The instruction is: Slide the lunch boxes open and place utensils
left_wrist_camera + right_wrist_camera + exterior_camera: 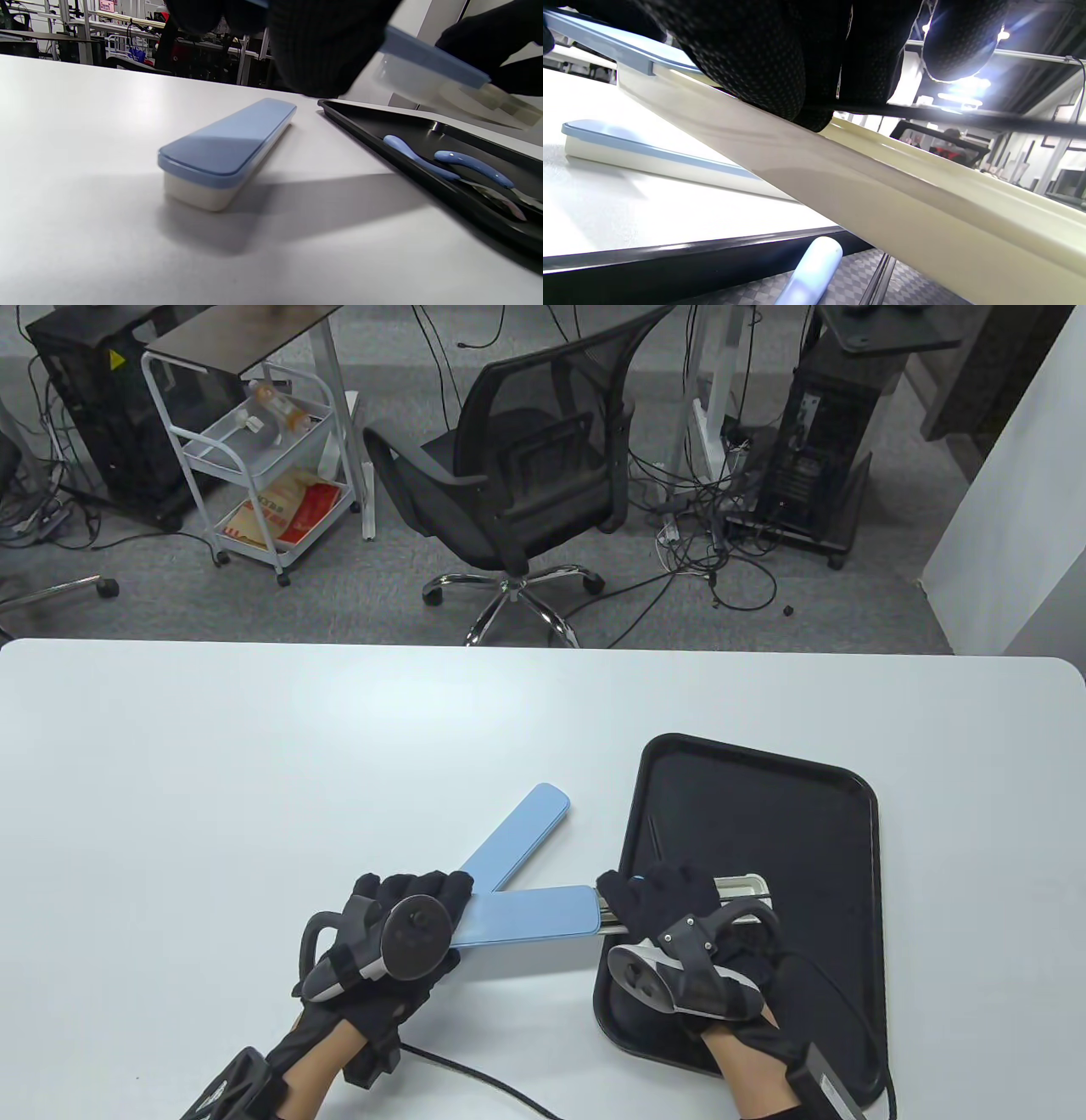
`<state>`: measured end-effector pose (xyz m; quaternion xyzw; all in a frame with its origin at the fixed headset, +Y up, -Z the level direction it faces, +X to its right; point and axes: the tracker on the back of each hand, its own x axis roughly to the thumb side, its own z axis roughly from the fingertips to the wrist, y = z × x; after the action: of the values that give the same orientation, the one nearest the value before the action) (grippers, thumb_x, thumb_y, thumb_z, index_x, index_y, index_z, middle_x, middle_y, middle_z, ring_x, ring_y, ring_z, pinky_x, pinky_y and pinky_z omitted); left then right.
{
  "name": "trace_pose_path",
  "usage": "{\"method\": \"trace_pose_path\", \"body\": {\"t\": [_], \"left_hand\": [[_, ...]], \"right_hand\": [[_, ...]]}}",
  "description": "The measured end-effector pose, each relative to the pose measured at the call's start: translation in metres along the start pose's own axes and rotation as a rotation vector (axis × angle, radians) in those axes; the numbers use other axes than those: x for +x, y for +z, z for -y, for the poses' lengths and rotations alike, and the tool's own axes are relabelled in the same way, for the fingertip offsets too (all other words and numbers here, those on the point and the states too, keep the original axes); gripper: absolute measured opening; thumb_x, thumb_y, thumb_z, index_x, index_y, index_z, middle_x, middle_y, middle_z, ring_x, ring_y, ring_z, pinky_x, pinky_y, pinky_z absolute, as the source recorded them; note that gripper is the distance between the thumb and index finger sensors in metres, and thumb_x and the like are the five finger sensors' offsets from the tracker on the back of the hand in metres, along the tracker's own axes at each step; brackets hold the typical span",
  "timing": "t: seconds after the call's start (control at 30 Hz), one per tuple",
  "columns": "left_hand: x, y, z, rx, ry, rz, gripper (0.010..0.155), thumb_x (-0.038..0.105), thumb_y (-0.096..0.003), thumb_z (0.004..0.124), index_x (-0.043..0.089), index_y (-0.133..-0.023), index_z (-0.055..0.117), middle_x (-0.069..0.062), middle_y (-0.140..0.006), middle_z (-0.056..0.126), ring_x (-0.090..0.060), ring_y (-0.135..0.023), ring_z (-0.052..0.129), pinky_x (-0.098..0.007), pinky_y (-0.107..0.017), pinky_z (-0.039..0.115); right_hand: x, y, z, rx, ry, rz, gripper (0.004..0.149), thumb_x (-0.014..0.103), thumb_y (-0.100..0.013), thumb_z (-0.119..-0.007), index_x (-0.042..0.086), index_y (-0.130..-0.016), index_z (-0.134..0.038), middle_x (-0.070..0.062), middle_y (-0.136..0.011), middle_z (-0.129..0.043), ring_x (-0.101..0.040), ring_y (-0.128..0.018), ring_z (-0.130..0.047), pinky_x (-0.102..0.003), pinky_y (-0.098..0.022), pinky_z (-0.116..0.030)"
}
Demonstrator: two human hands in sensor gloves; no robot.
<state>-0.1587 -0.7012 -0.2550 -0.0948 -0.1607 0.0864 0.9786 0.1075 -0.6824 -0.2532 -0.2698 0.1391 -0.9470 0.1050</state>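
A long lunch box is held in the air between both hands, above the left edge of the black tray. My left hand grips its blue lid, which is slid partly off to the left. My right hand grips its cream base, which fills the right wrist view. A second box with a blue lid lies closed on the table, also in the left wrist view. Two blue-handled utensils lie in the tray.
The white table stretches to the left and far side of the boxes. A thin dark stick lies in the tray near its left rim. An office chair and a cart stand beyond the table's far edge.
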Motion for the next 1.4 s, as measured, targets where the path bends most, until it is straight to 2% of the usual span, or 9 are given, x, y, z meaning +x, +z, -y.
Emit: {"method": "trace_pose_path", "body": {"t": [0.17, 0.3, 0.4, 0.5, 0.63, 0.8, 1.03, 1.17, 1.4], "left_hand": [[-0.006, -0.001, 0.0, -0.003, 0.039, -0.031, 0.083, 0.038, -0.0492, 0.091, 0.026, -0.112, 0.038, 0.0, -0.116, 0.047, -0.034, -0.107, 0.053, -0.075, -0.076, 0.037], [-0.013, -0.002, -0.003, 0.041, 0.061, -0.119, 0.083, 0.038, -0.0493, 0.091, 0.026, -0.112, 0.038, 0.0, -0.116, 0.047, -0.035, -0.106, 0.053, -0.075, -0.076, 0.036], [-0.019, -0.002, -0.005, 0.075, 0.089, -0.18, 0.083, 0.038, -0.0495, 0.091, 0.025, -0.112, 0.038, -0.001, -0.116, 0.046, -0.035, -0.106, 0.053, -0.075, -0.076, 0.036], [-0.026, -0.003, -0.007, 0.095, 0.123, -0.225, 0.083, 0.037, -0.0494, 0.092, 0.025, -0.112, 0.038, -0.001, -0.116, 0.046, -0.035, -0.106, 0.053, -0.074, -0.076, 0.035], [-0.033, -0.003, -0.008, 0.096, 0.153, -0.259, 0.083, 0.037, -0.0494, 0.092, 0.025, -0.112, 0.038, -0.001, -0.116, 0.046, -0.035, -0.106, 0.053, -0.074, -0.076, 0.035], [-0.038, -0.002, -0.009, 0.091, 0.18, -0.287, 0.083, 0.037, -0.0494, 0.092, 0.025, -0.112, 0.038, -0.001, -0.116, 0.047, -0.036, -0.106, 0.053, -0.074, -0.076, 0.033], [-0.042, 0.0, -0.011, 0.105, 0.208, -0.304, 0.083, 0.037, -0.0494, 0.092, 0.025, -0.112, 0.038, -0.001, -0.116, 0.046, -0.036, -0.106, 0.053, -0.074, -0.076, 0.033], [-0.043, 0.001, -0.012, 0.112, 0.216, -0.308, 0.083, 0.037, -0.0493, 0.092, 0.025, -0.112, 0.039, -0.001, -0.116, 0.047, -0.035, -0.106, 0.053, -0.074, -0.076, 0.033], [-0.043, 0.001, -0.011, 0.106, 0.224, -0.311, 0.083, 0.037, -0.0494, 0.092, 0.025, -0.112, 0.038, -0.001, -0.116, 0.046, -0.036, -0.106, 0.052, -0.074, -0.076, 0.033]], "right_hand": [[-0.012, 0.005, 0.01, -0.117, -0.021, -0.051, 0.056, 0.031, -0.05, -0.092, 0.021, -0.102, -0.072, -0.004, -0.092, -0.091, -0.035, -0.089, -0.084, -0.063, -0.064, -0.07], [-0.048, 0.017, 0.015, -0.22, -0.062, -0.346, 0.057, 0.037, -0.051, -0.091, 0.018, -0.101, -0.073, -0.007, -0.089, -0.093, -0.036, -0.084, -0.088, -0.061, -0.062, -0.072], [-0.075, 0.024, 0.003, -0.091, -0.191, -0.558, 0.059, 0.039, -0.05, -0.092, 0.015, -0.101, -0.075, -0.01, -0.088, -0.093, -0.039, -0.079, -0.091, -0.059, -0.059, -0.076], [-0.095, 0.03, -0.024, 0.198, -0.371, -0.736, 0.067, 0.041, -0.05, -0.093, 0.008, -0.104, -0.069, -0.016, -0.089, -0.091, -0.044, -0.075, -0.092, -0.057, -0.054, -0.081], [-0.097, 0.03, -0.051, 0.42, -0.372, -0.784, 0.073, 0.044, -0.05, -0.094, 0.004, -0.105, -0.067, -0.019, -0.087, -0.092, -0.043, -0.069, -0.096, -0.054, -0.05, -0.085], [-0.086, 0.027, -0.072, 0.586, -0.345, -0.787, 0.077, 0.046, -0.049, -0.093, 0.001, -0.105, -0.065, -0.02, -0.087, -0.091, -0.043, -0.069, -0.096, -0.054, -0.05, -0.084], [-0.069, 0.019, -0.089, 0.608, -0.192, -0.762, 0.072, 0.044, -0.05, -0.091, 0.002, -0.103, -0.068, -0.017, -0.085, -0.09, -0.04, -0.068, -0.095, -0.054, -0.05, -0.083], [-0.067, 0.017, -0.092, 0.576, -0.193, -0.792, 0.062, 0.033, -0.052, -0.091, 0.001, -0.101, -0.071, -0.016, -0.081, -0.092, -0.038, -0.064, -0.097, -0.052, -0.048, -0.083], [-0.08, 0.021, -0.091, 0.531, -0.261, -0.824, 0.059, 0.031, -0.05, -0.095, 0.003, -0.098, -0.075, -0.015, -0.079, -0.093, -0.036, -0.062, -0.097, -0.053, -0.049, -0.082]]}}
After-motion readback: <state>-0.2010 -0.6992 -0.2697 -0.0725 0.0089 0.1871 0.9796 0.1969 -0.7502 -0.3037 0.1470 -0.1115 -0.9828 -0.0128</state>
